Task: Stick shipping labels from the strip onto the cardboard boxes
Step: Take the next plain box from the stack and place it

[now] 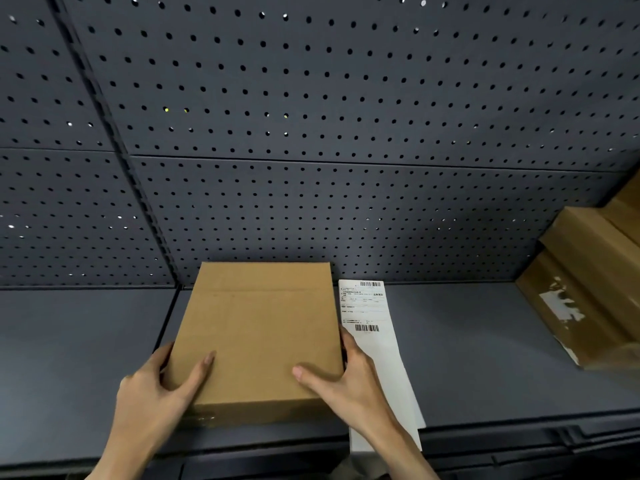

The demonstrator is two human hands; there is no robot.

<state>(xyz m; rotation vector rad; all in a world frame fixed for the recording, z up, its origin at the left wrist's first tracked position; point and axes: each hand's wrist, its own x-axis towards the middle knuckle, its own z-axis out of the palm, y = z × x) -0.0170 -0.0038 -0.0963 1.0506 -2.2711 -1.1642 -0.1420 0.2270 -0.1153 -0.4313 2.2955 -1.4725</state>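
Dim even light, maybe edge blur

- The left hand [162, 382] reaches up from the lower left, bare forearm showing, thumb laid flat and fingers curled round the near left side of the box [256, 334].
- The right hand [349, 375] comes from the lower right, thumb stretched on top, fingers wrapped along the box's right side.

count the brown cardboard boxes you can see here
3. One plain brown cardboard box lies mid-shelf, held by both hands. Two more are stacked at the right edge: a torn-label box and an upper box, cropped; others may be out of frame.
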